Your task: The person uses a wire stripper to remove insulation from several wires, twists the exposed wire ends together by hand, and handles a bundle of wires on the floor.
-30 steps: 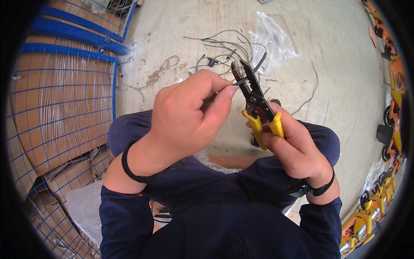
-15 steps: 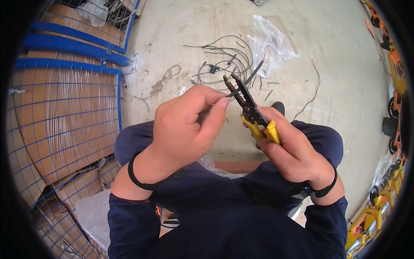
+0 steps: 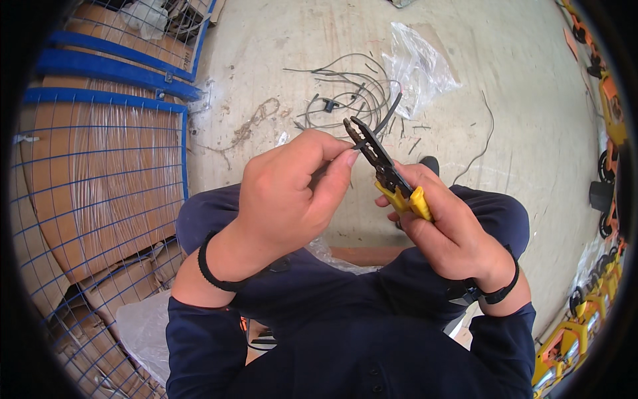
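Observation:
My left hand (image 3: pixel 292 186) pinches one end of a dark cable (image 3: pixel 388 116) between thumb and forefinger. From there the cable passes through the jaws of a pair of wire strippers (image 3: pixel 376 154) and rises to the upper right, where a thin reddish wire shows at its far end. The strippers have black metal jaws and yellow handles. Wrapped round those handles is my right hand (image 3: pixel 446 223). The tip of the cable inside my left fingers is hidden.
Loose cable (image 3: pixel 345 80) and short cut bits lie on the floor ahead, near a clear plastic bag (image 3: pixel 425 73). A blue wire-mesh cage (image 3: pixel 106 186) with wrapped cardboard stands at the left. Yellow and orange wheeled machines (image 3: pixel 565 346) line the right edge.
The wire strippers' jaws have drawn closer together on the cable. The cable's far end has shifted slightly left, and my left hand has moved slightly right.

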The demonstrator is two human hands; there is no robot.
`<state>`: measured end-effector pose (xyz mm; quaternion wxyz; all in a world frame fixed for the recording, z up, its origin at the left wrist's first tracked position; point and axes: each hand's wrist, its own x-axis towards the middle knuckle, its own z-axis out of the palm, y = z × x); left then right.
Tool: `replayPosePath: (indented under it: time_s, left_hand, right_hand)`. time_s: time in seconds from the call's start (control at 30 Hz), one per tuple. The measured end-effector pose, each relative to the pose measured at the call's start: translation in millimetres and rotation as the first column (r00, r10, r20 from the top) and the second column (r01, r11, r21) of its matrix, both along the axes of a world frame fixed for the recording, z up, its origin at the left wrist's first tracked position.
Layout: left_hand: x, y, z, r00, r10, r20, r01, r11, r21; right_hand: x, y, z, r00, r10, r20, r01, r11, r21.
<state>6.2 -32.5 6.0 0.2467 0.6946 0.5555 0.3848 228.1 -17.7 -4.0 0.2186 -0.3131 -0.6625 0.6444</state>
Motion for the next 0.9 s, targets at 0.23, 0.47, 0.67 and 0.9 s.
replayPosePath:
  time_s: [0.23,0.47,0.67,0.9]
  left_hand:
    - [-3,-2,3,0.994,-0.055,-0.095,0.058,0.998,0.028]
    - [-1,1,1,0.99,-0.104,-0.101,0.116,0.986,0.123]
    - [-1,1,-2,0.989,-0.097,-0.109,0.114,0.979,0.171]
    - [-1,-2,1,0.989,-0.109,-0.103,0.123,0.983,0.137]
  right_hand:
    - [-1,1,8,0.999,-0.029,0.027,0.033,0.989,-0.144]
    - [-5,-2,-2,0.993,-0.045,0.111,0.086,0.913,-0.399]
    - [-7,1,2,0.961,-0.004,0.276,0.063,0.976,-0.208]
    - [-14,-2,5,0.919,-0.155,0.363,0.134,0.988,0.081]
